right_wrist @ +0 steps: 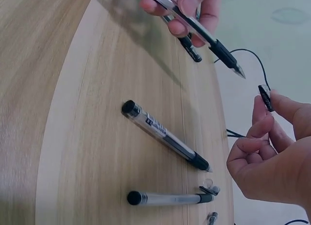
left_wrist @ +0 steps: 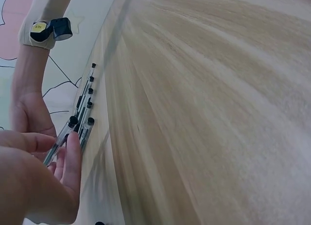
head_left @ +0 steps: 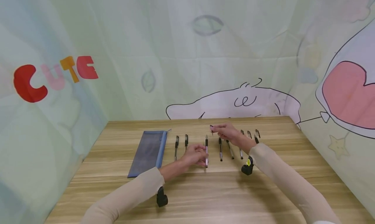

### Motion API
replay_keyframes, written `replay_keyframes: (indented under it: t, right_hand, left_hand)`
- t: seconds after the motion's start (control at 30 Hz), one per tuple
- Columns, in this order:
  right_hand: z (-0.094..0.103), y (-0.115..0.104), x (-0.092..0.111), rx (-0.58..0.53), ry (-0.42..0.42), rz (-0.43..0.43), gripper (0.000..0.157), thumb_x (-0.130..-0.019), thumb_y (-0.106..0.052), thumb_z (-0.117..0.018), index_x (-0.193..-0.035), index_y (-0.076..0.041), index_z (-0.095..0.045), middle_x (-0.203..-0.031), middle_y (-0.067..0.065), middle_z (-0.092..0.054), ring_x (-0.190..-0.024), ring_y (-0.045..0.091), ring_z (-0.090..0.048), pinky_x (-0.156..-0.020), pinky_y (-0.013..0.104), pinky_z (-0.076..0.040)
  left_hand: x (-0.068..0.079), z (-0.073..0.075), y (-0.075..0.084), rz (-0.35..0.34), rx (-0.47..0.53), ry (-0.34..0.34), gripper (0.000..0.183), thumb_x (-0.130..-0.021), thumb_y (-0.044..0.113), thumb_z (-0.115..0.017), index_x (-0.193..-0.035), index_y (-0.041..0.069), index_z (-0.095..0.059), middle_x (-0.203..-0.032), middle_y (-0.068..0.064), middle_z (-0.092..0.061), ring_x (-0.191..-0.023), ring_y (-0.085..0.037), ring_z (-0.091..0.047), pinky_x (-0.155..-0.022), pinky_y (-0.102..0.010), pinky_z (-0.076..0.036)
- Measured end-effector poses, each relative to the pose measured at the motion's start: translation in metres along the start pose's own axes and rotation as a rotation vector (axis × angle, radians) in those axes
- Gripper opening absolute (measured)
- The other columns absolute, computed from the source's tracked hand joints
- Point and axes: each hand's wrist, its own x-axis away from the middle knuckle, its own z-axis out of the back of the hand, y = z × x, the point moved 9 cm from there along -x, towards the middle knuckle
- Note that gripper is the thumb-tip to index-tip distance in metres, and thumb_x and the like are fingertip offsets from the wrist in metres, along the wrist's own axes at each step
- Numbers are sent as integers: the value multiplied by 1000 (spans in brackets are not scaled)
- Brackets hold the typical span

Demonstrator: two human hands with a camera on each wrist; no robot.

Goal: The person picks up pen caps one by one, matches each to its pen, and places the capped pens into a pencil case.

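My left hand (head_left: 194, 155) pinches an uncapped gel pen (head_left: 206, 149) by its clear barrel, its tip pointing away from me. Beyond that tip, my right hand (head_left: 228, 133) holds a small black-and-clear pen cap (head_left: 211, 129) between thumb and finger. In the right wrist view a gap shows between the cap (right_wrist: 266, 97) and the pen's bare tip (right_wrist: 238, 70). Two pens with dark upper ends, one of them this pen (head_left: 176, 143), lie left of my left hand. Several uncapped pens, such as this pen (head_left: 220, 149), lie to the right, partly under my right forearm.
A blue mesh zip pouch (head_left: 147, 152) lies flat at the left of the wooden table (head_left: 205, 198). Loose pen caps (head_left: 257, 133) lie towards the back right. Printed curtains (head_left: 187, 64) hang behind the table's far edge and along its sides.
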Motion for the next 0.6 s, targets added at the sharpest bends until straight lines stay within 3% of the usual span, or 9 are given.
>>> replay_keyframes:
  t: [0.33,0.6]
  right_hand:
    - [-11,4,-6,-50,-9,5,43,-100,-24,-68,-130,6,-62,-92,-8,-68,-71,6,-45,-62,17,-39]
    - [-13,5,-2,-67,-4,-15,42,-101,-23,-66,-133,5,-61,-92,-9,-68,-71,6,-46,-63,17,-40]
  left_hand:
    - [0,-4,-1,-5,-2,-29,41,-92,-2,-66,-131,-7,-54,-112,-25,-69,-71,-13,-66,-74,-33,-66]
    - [1,-3,-1,-8,-8,-22,37,-92,-2,-65,-128,-7,-55,-108,-22,-70,-70,-13,-65,-71,-30,-65]
